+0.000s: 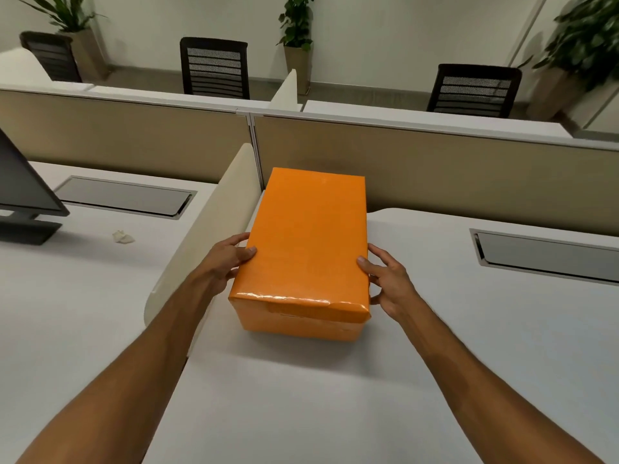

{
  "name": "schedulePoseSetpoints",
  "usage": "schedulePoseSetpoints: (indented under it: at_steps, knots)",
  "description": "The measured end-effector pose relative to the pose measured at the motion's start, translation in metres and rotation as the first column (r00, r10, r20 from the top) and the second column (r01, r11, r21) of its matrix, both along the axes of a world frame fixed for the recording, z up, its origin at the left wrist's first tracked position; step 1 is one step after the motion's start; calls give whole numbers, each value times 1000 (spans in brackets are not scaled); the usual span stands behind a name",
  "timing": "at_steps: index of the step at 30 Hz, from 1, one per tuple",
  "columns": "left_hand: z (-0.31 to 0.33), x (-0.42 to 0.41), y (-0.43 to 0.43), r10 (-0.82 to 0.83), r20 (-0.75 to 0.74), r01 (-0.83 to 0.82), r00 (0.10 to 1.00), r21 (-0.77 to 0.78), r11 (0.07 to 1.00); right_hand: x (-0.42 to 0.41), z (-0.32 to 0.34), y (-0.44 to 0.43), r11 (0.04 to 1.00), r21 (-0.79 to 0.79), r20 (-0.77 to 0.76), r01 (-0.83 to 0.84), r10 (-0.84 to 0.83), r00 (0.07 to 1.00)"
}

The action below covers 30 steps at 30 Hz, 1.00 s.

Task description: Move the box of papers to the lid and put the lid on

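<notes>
An orange box [306, 242] stands on the white desk [301, 396] close to the beige divider. Its glossy orange lid [311, 229] covers the top, and the lower body shows below the lid's front edge. My left hand [231, 259] presses against the box's left side with the thumb on the lid's top. My right hand [388, 279] holds the right side, thumb on the top edge and fingers down the side. The papers inside are hidden.
A curved beige side partition [214, 216] stands just left of the box. A beige back panel [435, 169] runs behind it. A monitor [23, 192] and a crumpled paper scrap [123, 236] sit on the left desk. Grey cable hatches [549, 256] are set into both desks.
</notes>
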<state>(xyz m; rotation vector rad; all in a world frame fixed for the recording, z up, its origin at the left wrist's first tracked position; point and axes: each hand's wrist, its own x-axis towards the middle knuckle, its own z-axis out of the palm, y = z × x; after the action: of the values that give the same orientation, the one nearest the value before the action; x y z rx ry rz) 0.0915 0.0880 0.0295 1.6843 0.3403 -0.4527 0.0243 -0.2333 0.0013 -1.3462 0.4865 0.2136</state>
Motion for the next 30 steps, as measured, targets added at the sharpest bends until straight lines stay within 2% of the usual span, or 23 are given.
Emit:
schedulePoseSetpoints:
  at_steps: [20,26,30]
  knots:
    - [-4,68,17,-12,2,12,1000,29,1000,70,-12,20,997,-67,23,-29,30,999]
    - [4,61,12,-13,34,10,999,93,996,73,-8,18,970,-240,54,-26,40,998]
    - [12,50,0,-20,131,-14,991,255,967,72,-5,16,918,-396,59,-26,54,997]
